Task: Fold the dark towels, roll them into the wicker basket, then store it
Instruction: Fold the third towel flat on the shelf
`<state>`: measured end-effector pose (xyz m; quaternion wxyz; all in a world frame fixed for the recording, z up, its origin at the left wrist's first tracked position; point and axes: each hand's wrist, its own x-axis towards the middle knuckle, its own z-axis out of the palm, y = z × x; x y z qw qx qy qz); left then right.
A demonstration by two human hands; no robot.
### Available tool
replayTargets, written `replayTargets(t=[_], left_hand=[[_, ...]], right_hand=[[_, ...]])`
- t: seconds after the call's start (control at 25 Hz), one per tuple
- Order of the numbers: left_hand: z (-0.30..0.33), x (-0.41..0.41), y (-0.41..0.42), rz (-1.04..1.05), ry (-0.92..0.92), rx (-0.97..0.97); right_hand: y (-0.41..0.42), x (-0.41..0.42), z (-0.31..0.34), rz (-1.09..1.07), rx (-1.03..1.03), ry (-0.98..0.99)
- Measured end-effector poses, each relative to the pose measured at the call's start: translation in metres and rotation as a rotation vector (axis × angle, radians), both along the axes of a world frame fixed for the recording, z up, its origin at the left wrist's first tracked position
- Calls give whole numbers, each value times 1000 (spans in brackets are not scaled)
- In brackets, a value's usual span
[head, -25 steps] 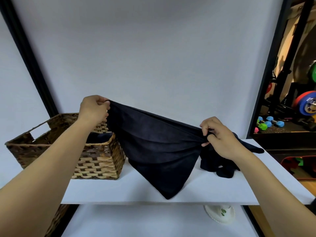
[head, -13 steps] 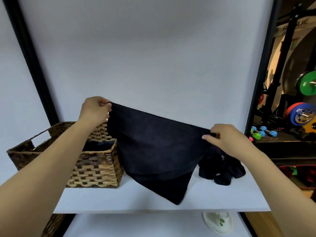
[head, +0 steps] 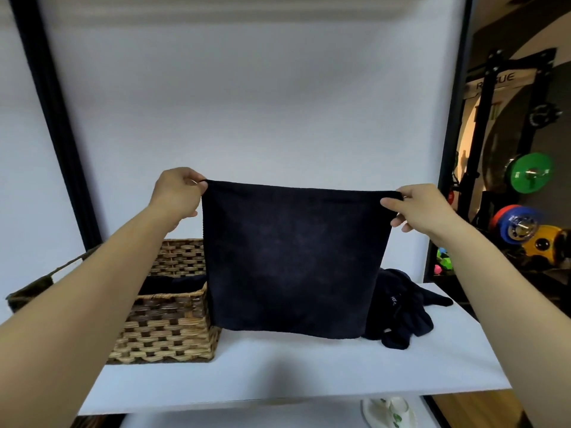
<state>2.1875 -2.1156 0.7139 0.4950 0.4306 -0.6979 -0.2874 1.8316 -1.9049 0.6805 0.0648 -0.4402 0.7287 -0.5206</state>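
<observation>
A dark towel [head: 290, 257] hangs flat and square above the white shelf [head: 278, 372]. My left hand [head: 177, 193] pinches its top left corner. My right hand [head: 417, 208] pinches its top right corner. The towel's lower edge hangs just above the shelf. A wicker basket [head: 167, 329] stands at the left on the shelf, with dark cloth inside it. More dark towels [head: 398, 310] lie crumpled in a heap at the right, partly behind the hanging towel.
A white backdrop stands behind the shelf, framed by black posts [head: 58, 125]. Gym gear with coloured weight plates [head: 530, 174] fills the far right. A white slipper [head: 389, 412] lies on the floor below the shelf's front edge.
Both hands have risen and moved apart, stretching the towel from a slack diagonal drape into a flat hanging square. Its lower corner has lifted off the shelf front.
</observation>
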Motion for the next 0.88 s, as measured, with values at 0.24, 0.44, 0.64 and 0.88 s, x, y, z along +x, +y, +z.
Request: replayTargets(t=[0.24,0.44,0.64,0.88], left_hand=[[-12,-4,18,-28,159,93],[-14,2,26,-83,143,188],[-6,-3,39,-228,303,337],[-24,-9,33,-270,227,465]], right_hand=[[7,9,-15,-82,-104,-48],[14,20,-6,-96,-158,-119],[21,25,0,-38,-314,-342],[21,11,-20,-37,-350,-460]])
